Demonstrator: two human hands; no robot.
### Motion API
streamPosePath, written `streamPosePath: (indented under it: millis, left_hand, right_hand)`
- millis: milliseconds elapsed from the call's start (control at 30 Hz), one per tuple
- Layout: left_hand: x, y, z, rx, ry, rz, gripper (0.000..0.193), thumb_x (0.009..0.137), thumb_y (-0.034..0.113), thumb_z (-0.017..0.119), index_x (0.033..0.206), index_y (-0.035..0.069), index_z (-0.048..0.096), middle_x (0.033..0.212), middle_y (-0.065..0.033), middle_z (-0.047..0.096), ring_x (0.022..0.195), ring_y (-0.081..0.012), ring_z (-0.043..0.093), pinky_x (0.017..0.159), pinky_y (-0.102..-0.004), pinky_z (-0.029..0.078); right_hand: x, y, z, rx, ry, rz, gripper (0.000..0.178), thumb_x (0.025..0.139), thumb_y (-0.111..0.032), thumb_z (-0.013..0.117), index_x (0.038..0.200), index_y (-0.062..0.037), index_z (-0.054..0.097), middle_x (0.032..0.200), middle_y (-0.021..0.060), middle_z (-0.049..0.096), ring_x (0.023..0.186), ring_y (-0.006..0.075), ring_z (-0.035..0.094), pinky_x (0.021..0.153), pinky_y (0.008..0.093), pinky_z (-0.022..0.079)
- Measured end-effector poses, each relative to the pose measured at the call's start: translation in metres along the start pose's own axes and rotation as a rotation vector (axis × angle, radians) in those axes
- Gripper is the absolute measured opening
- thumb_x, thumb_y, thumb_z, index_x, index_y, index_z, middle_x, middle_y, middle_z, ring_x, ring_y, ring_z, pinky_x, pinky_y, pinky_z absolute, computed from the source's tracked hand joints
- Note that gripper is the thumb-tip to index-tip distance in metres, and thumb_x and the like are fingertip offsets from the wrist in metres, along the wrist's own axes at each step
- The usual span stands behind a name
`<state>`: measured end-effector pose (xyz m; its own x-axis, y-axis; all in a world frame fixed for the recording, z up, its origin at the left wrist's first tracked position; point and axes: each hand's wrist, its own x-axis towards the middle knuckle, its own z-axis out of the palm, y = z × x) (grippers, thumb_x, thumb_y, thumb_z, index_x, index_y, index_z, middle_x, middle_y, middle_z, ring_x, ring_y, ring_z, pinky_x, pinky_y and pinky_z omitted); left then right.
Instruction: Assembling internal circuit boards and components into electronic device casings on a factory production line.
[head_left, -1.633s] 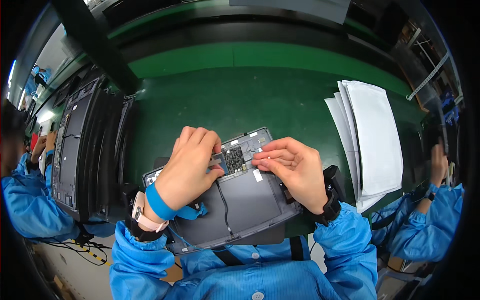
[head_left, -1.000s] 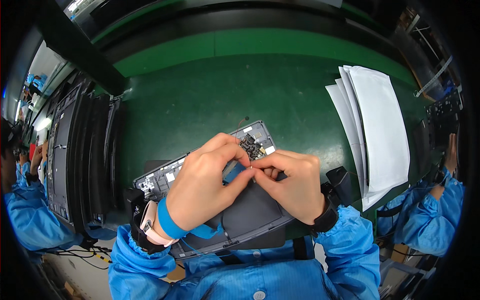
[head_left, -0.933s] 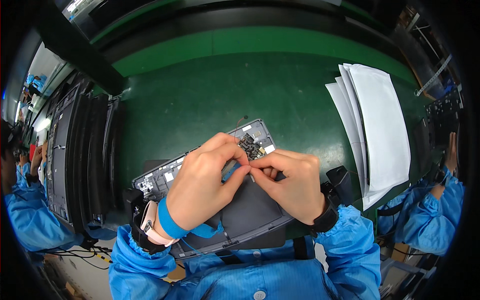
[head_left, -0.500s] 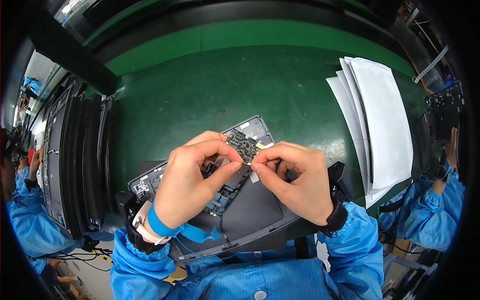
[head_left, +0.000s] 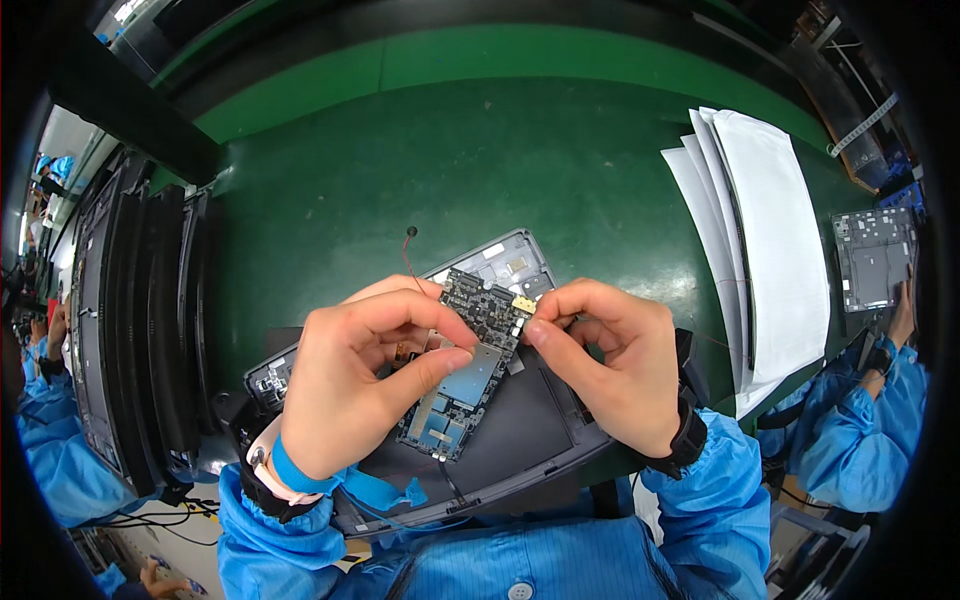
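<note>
At mid-frame, our left hand (head_left: 350, 385) held the circuit board (head_left: 468, 385), ideally lightly; our right hand (head_left: 628, 365) pinched narrowly, contents unclear

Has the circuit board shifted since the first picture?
Yes. Judged against the grey case, the circuit board has turned, with its lower end now reaching toward the person, over the dark panel.
</note>
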<state>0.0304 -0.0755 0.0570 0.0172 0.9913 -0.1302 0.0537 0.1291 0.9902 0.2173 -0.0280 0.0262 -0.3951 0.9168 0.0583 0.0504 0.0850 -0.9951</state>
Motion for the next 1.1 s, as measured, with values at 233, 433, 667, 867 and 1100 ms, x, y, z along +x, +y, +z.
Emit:
streamPosePath:
  millis: [233,433,667,867,1100]
  left_hand:
    - [-0.0017,-0.001,-0.0012,0.051,0.006,0.041,0.013,0.074,-0.015,0.062,0.086,-0.011,0.059,0.092,-0.0112,0.054,0.081,-0.015,0.06,0.074,-0.0249,0.05]
    - [-0.0012,-0.0022,-0.0012,0.07,0.009,0.055,0.013,0.073,-0.014,0.062,0.086,-0.011,0.058,0.092,-0.0111,0.054,0.081,-0.0158,0.061,0.075,-0.0251,0.05]
    - [-0.0015,-0.0034,-0.001,0.073,0.025,0.059,0.014,0.073,-0.014,0.062,0.085,-0.011,0.058,0.093,-0.0112,0.054,0.082,-0.0165,0.061,0.075,-0.0261,0.051]
    - [-0.0016,-0.0014,-0.0003,0.079,0.033,0.041,0.014,0.073,-0.013,0.063,0.086,-0.011,0.057,0.089,-0.011,0.056,0.082,-0.0166,0.061,0.075,-0.026,0.051]
    - [-0.0029,-0.0036,0.0001,0.143,0.044,0.087,0.014,0.072,-0.013,0.064,0.084,-0.01,0.058,0.09,-0.0105,0.057,0.081,-0.0165,0.062,0.077,-0.0257,0.05]
  right_hand:
    - [-0.0013,-0.0006,0.0015,0.032,-0.002,0.019,0.007,0.079,-0.001,0.064,0.086,0.001,0.064,0.077,0.0059,0.066,0.063,0.0067,0.059,0.051,0.0185,0.044]
    - [-0.0011,-0.003,0.0002,0.027,-0.016,0.058,0.008,0.079,-0.001,0.064,0.087,0.0012,0.064,0.077,0.0062,0.066,0.063,0.007,0.059,0.052,0.0192,0.045]
    - [-0.0015,0.0003,0.0014,0.02,-0.004,0.023,0.009,0.079,-0.002,0.065,0.087,0.0017,0.064,0.077,0.007,0.066,0.063,0.0078,0.06,0.053,0.0199,0.046]
    - [-0.0022,-0.0014,0.0023,0.035,0.006,0.028,0.009,0.079,-0.001,0.064,0.087,0.0016,0.064,0.077,0.0071,0.066,0.064,0.0077,0.06,0.053,0.0198,0.046]
    - [-0.0024,-0.0011,0.0034,0.041,-0.003,0.064,0.008,0.079,-0.001,0.064,0.087,0.0019,0.064,0.077,0.0067,0.066,0.064,0.0072,0.059,0.054,0.0196,0.046]
